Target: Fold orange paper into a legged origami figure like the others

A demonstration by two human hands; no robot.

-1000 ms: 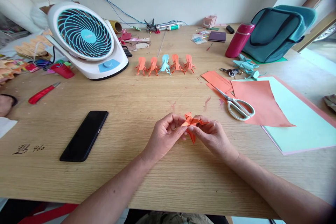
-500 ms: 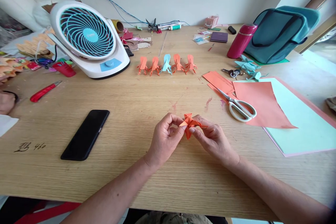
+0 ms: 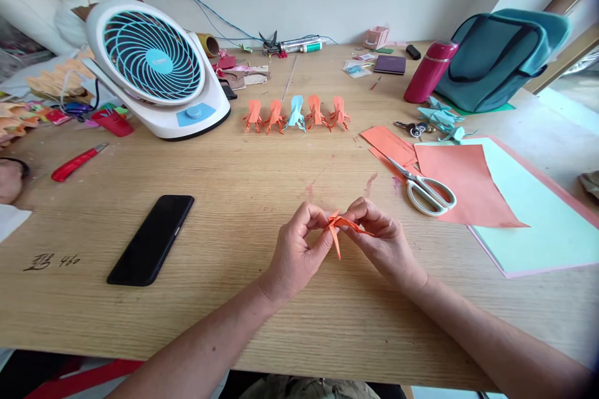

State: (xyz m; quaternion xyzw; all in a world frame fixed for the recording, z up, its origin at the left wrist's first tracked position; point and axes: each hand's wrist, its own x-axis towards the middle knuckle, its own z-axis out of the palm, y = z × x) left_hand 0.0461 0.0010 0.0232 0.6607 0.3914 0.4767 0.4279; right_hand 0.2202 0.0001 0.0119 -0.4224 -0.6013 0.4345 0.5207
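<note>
My left hand [image 3: 297, 249] and my right hand [image 3: 381, 240] meet over the wooden table [image 3: 243, 187], both pinching a small folded orange paper figure [image 3: 337, 229]. The thumbs and forefingers press on its top, and one thin point of paper hangs down between the hands. A row of finished paper figures [image 3: 296, 115], orange ones with one light blue in the middle, stands further back. White-handled scissors [image 3: 423, 188] lie on orange paper sheets [image 3: 461, 184] to the right.
A black phone [image 3: 150, 239] lies at the left. A white and teal desk fan [image 3: 154, 68], a red cutter [image 3: 77, 162], a red flask [image 3: 428, 70], a teal bag [image 3: 500, 53] and a pale green sheet [image 3: 538, 212] surround the work spot. Another person's hand [image 3: 9, 179] shows at the left edge.
The paper figure has been turned and flattened between my fingers; one thin point now hangs down. Both hands stay in the same place.
</note>
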